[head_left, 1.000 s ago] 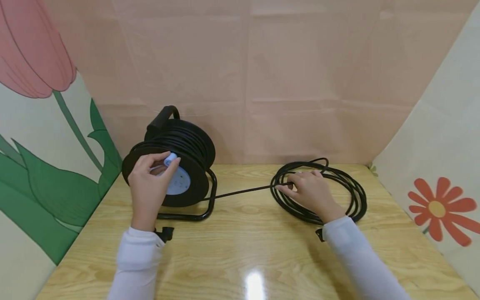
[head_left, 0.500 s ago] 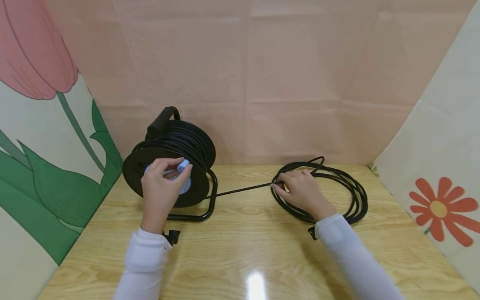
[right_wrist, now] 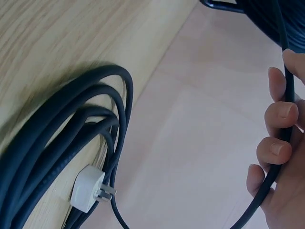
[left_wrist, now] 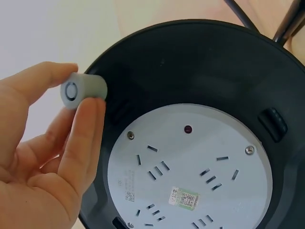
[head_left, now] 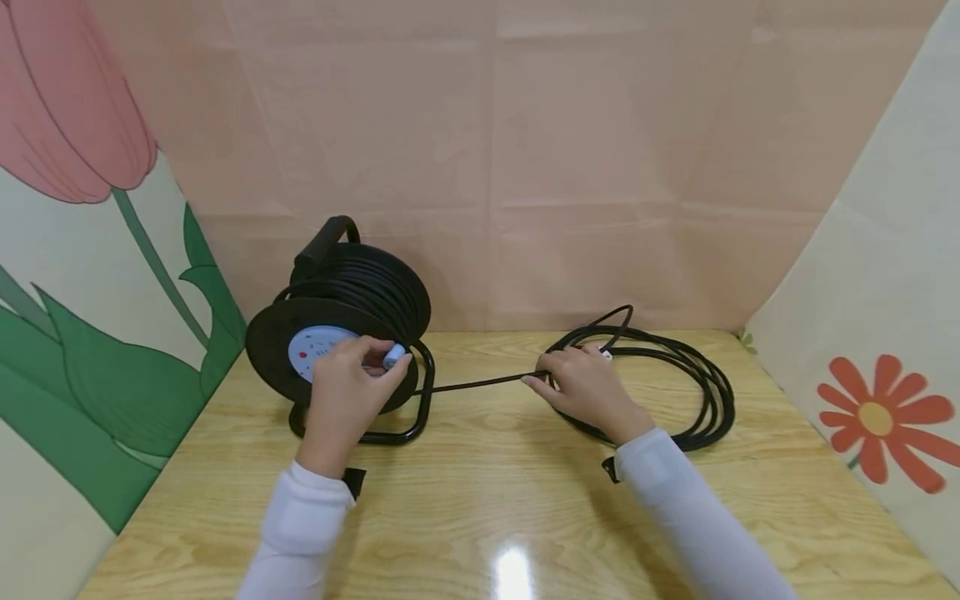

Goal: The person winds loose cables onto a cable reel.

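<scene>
Left hand (head_left: 347, 392) pinches the pale blue cylindrical crank knob (head_left: 393, 356) on the black plastic cable reel (head_left: 341, 337), far left. Right hand (head_left: 588, 390) curls around the black rubber cable (head_left: 480, 383) — its taut run lying left–right between reel and loose coil (head_left: 675, 392), 1 white plug (right_wrist: 88, 188) within.

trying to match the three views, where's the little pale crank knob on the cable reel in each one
Head: knob pinched by the left hand at the reel face's right edge.
Left wrist: knob upper left, between fingertips.
Right wrist: not in view.
Shared landmark: the black cable running to the reel.
</scene>
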### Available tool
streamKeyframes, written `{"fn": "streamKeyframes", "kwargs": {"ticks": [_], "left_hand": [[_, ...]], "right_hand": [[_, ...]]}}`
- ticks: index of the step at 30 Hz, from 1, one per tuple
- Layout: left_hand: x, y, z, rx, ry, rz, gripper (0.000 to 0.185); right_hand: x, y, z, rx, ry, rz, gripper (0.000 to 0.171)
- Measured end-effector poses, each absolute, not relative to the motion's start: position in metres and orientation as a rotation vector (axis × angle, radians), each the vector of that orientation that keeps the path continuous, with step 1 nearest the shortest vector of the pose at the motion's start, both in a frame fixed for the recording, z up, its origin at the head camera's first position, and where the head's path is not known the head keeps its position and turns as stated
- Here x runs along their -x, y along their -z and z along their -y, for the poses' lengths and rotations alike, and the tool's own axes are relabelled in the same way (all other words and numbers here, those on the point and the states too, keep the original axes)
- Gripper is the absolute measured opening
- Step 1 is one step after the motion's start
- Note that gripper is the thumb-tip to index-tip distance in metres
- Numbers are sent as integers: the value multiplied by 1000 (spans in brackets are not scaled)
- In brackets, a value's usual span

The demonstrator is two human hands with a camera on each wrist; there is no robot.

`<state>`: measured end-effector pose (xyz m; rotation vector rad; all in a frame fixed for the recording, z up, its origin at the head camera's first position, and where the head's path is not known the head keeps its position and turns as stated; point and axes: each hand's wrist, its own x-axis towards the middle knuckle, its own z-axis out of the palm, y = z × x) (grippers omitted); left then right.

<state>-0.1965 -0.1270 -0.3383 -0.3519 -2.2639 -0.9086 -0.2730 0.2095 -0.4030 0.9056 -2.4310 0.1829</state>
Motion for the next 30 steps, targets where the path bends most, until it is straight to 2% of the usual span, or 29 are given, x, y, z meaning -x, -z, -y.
{"fn": "streamKeyframes", "kwargs": {"ticks": [5,12,30], "left_hand": [[197,340,125,350,906,2319,26],[198,344,124,316,866,2429,25],[200,357,124,271,796,2703,25]], "right_hand": [[273,405,-203,-944,-197,2426,27],[273,408,-199,-1048,-228,2418,16],[272,410,-178,-1206,-191,2437,16]]}}
